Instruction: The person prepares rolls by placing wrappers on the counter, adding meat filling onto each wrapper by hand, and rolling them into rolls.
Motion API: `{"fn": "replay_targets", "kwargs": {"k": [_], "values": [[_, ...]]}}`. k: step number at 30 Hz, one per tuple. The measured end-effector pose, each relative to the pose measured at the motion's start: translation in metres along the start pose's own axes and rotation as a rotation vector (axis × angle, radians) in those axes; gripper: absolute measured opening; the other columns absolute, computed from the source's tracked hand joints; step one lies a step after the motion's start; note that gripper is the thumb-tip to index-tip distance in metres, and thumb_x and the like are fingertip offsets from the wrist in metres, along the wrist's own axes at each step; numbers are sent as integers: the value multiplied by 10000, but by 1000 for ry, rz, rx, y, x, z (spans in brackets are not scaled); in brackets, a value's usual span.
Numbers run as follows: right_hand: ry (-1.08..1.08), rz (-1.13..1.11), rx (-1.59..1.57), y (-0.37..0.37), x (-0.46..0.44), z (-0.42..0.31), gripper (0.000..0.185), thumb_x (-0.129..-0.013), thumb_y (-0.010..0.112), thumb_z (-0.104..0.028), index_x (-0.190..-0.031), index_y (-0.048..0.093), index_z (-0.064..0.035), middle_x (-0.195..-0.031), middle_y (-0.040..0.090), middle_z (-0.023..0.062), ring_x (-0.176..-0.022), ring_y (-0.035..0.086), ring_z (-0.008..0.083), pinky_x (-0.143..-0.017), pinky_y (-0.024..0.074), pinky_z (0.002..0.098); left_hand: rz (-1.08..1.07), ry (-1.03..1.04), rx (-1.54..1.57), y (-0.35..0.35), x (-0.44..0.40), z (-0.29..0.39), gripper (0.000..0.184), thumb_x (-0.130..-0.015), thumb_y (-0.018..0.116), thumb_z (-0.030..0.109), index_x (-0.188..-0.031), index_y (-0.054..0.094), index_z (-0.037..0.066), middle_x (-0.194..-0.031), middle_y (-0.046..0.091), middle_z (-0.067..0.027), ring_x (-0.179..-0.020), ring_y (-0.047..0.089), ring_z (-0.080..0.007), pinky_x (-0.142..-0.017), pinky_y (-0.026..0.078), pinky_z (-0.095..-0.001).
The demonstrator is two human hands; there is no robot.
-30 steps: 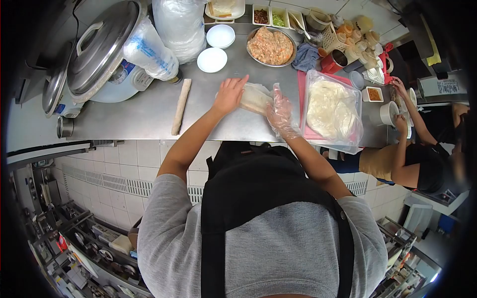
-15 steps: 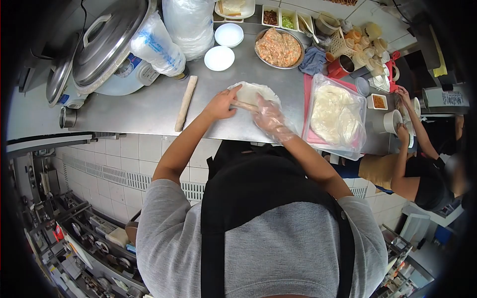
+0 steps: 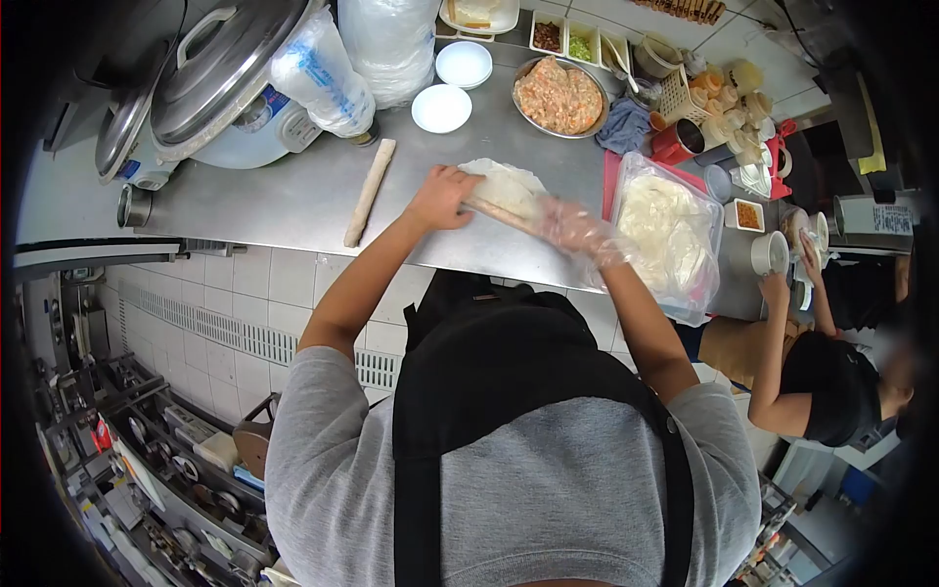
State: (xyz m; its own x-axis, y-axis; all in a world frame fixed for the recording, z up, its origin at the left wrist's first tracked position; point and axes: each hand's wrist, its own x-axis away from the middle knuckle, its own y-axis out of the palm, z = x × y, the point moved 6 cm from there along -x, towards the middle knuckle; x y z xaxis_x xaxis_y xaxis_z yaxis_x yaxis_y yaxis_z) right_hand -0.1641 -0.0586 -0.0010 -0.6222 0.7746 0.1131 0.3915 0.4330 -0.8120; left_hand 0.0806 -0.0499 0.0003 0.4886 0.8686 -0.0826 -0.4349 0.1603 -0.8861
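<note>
A thin sheet of dough point(image 3: 507, 183) lies on the steel counter, with a rolled edge point(image 3: 501, 212) along its near side. My bare left hand point(image 3: 445, 198) is closed round the left end of that roll. My right hand point(image 3: 579, 231), in a clear plastic glove, is blurred by motion at the roll's right end; its fingers are smeared. Left of my hands lies a long, separate dough roll point(image 3: 370, 194). To the right, a clear tub point(image 3: 669, 230) holds pale dough. A metal bowl of minced filling point(image 3: 559, 96) stands beyond the dough sheet.
Two white dishes point(image 3: 441, 109) and plastic bag rolls point(image 3: 386, 54) are at the back. A blue cloth point(image 3: 623, 125) and red container point(image 3: 677, 143) stand behind the tub. Large lidded pots point(image 3: 230, 83) are at left. A co-worker point(image 3: 817, 377) handles a white bowl point(image 3: 770, 253) at far right.
The dough went from lying folded between my hands to spread out with a rolled near edge. My right hand has moved right. The co-worker's arms have shifted, and the view has turned slightly.
</note>
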Motion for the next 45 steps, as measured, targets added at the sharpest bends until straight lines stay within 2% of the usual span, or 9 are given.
{"fn": "replay_targets", "kwargs": {"k": [2, 5, 7, 10, 19, 23, 28, 41, 45], "values": [[119, -8, -36, -6, -14, 18, 580, -946, 584, -444, -1359, 534, -39, -1251, 637, 180, -1129, 613, 328, -996, 456, 409, -34, 166, -38, 13, -11, 32, 569, -684, 749, 273, -1210, 596, 119, -1093, 616, -79, -1121, 539, -279, -946, 390, -455], [10, 133, -208, 1, -50, 27, 610, -1001, 430, -524, -1340, 551, -32, -1198, 661, 182, -1101, 629, 279, -967, 469, 380, -95, 188, 63, 56, -25, 66, 479, -672, 772, 298, -1094, 621, 129, -1126, 582, -60, -1137, 516, -272, -934, 389, -441], [244, 101, -772, 18, -66, 30, 627, -1017, 383, -542, -1323, 568, -28, -1123, 686, 161, -1041, 644, 235, -934, 474, 349, -92, 184, 75, 65, -31, 83, 465, -680, 772, 291, -1086, 615, 127, -1113, 575, -62, -1122, 516, -279, -930, 394, -449], [413, 94, -702, 28, -66, 31, 652, -1015, 368, -569, -1317, 575, -30, -1074, 689, 140, -999, 641, 211, -923, 471, 329, -80, 181, 73, 69, -26, 89, 443, -696, 768, 282, -1077, 607, 124, -1091, 567, -63, -1103, 515, -286, -920, 400, -457], [307, 180, -836, 34, -62, 23, 698, -1009, 360, -592, -1320, 546, 5, -1114, 670, 143, -1024, 632, 210, -922, 469, 340, -49, 194, -7, 103, -31, 103, 426, -727, 749, 301, -1084, 616, 111, -1101, 582, -89, -1120, 510, -294, -927, 408, -444], [314, 113, -598, 33, -67, 27, 704, -1011, 341, -597, -1318, 535, 6, -1119, 663, 162, -1029, 644, 233, -924, 470, 363, -65, 277, 136, 102, -31, 91, 398, -746, 748, 325, -1050, 628, 99, -1095, 591, -93, -1110, 523, -297, -927, 410, -442], [419, 106, -208, 8, -62, -2, 589, -1002, 361, -554, -1201, 617, -62, -1086, 651, 256, -1049, 612, 414, -903, 474, 479, -98, 165, 31, 47, -23, 57, 345, -745, 757, 289, -1008, 620, 112, -1033, 584, -76, -1071, 540, -289, -899, 417, -444], [294, 288, -168, 9, -57, -18, 476, -993, 449, -473, -1172, 627, -69, -1010, 671, 225, -972, 629, 423, -867, 489, 487, -145, 63, 7, 21, -1, 5, 318, -753, 766, 293, -967, 589, 137, -991, 581, -54, -1036, 545, -274, -869, 419, -445], [214, 239, -28, 14, -56, -43, 496, -985, 489, -421, -1308, 521, -47, -1076, 635, 267, -1017, 591, 449, -893, 460, 507, -155, 57, 39, 19, 2, 5, 318, -748, 759, 279, -973, 588, 132, -982, 584, -60, -1017, 548, -280, -852, 418, -452]]}}
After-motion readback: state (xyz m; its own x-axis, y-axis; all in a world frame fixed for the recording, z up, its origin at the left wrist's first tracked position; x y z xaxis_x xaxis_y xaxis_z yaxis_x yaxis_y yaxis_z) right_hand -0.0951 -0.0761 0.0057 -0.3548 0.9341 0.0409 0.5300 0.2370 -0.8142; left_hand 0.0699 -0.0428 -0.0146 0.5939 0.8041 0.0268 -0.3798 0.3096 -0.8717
